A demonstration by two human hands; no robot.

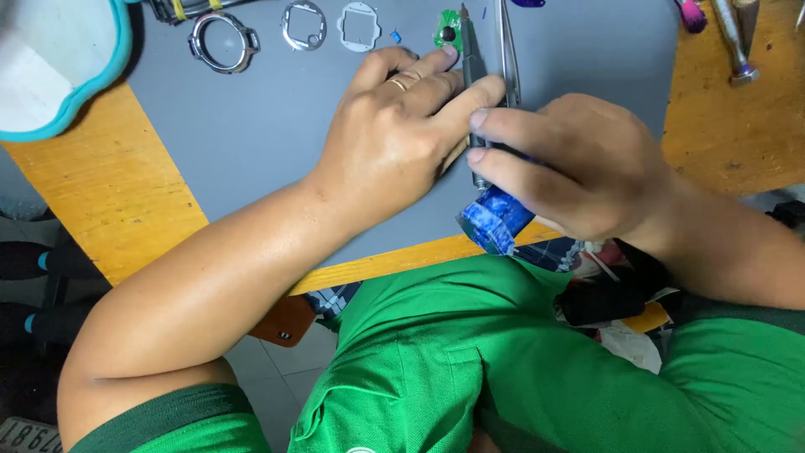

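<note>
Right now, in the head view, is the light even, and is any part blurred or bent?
Head view: soft, even light on the grey mat, with faint shadow under the left hand; right hand and blue-wrapped tool handle sharp; the wooden table edge bows slightly, suggesting wide-lens distortion.

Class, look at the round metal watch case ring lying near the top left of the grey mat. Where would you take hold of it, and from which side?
Pinch the watch case ring across its rim, from above. It lies flat on the grey mat, open in the middle, so one fingertip can go inside and one outside. Avoid the small lugs on its sides. It lies apart from the left hand and right hand, so nothing blocks the way down.
</note>
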